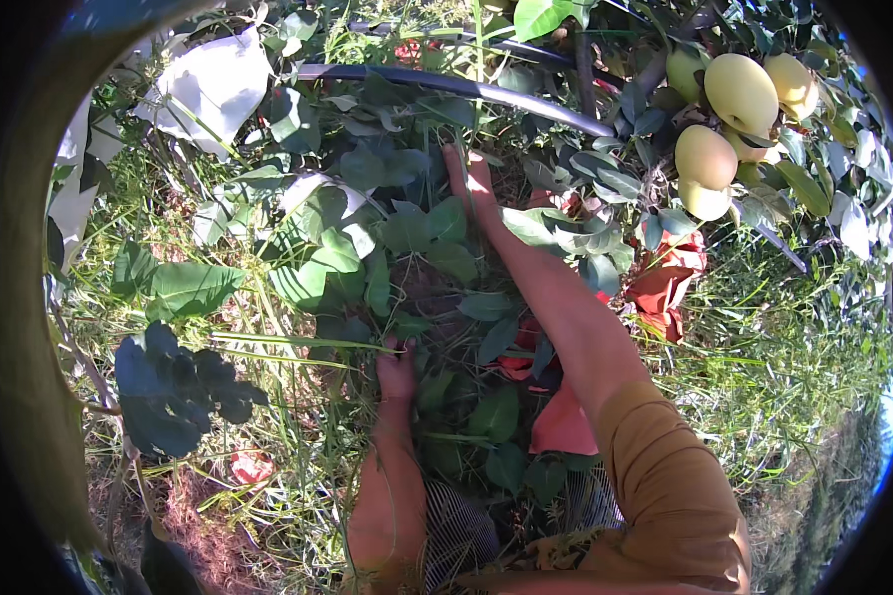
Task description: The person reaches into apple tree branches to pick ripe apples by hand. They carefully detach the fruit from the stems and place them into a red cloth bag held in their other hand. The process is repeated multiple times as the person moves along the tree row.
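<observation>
My right hand (470,178) reaches far forward among broad green leaves (405,227) and grass stems, just below a dark curved hose. Leaves and shade hide part of its fingers, so its grip does not show. Nearer to me, my left hand (397,368) is low among leafy stems, beside long grass blades (298,342). Its fingertips look bent, and whether they hold a stem cannot be told. Leafy vines lie between both arms, over shaded ground.
Pale yellow apples (741,93) hang in a cluster at upper right. The dark hose (454,83) crosses ahead. Crumpled red paper (666,286) lies right of my right arm, and a white sheet (212,89) at upper left. A dark lobed leaf (171,390) stands at left.
</observation>
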`<state>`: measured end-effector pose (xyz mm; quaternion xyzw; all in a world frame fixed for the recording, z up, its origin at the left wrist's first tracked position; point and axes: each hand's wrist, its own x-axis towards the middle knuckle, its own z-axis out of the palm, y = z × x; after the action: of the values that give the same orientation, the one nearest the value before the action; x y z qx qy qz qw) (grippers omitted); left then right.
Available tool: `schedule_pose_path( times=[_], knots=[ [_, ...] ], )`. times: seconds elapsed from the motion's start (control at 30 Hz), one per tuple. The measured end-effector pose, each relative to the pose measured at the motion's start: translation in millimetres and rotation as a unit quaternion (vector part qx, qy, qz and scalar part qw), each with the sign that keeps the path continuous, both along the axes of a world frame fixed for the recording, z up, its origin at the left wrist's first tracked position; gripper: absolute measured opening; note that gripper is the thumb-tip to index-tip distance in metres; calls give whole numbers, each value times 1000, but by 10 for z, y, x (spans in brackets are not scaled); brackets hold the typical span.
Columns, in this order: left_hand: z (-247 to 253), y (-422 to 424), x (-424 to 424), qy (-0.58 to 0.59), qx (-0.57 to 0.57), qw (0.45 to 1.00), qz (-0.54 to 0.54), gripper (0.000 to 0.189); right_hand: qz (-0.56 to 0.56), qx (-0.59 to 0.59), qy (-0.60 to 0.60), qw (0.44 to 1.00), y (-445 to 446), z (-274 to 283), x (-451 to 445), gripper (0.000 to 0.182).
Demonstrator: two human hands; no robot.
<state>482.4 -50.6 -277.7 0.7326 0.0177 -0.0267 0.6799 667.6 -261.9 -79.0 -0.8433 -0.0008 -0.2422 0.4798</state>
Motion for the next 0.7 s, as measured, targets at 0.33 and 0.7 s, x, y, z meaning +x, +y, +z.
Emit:
schedule_pose_path(
  times=[0.33, 0.7],
  knots=[
    [213, -15, -24, -10, -15, 1000, -8, 9, 99, 513, 146, 840, 443, 836, -1190, 32],
    [112, -44, 25, -38, 2, 999, 17, 13, 124, 299, 176, 930, 258, 1080, -2207, 30]
  ],
)
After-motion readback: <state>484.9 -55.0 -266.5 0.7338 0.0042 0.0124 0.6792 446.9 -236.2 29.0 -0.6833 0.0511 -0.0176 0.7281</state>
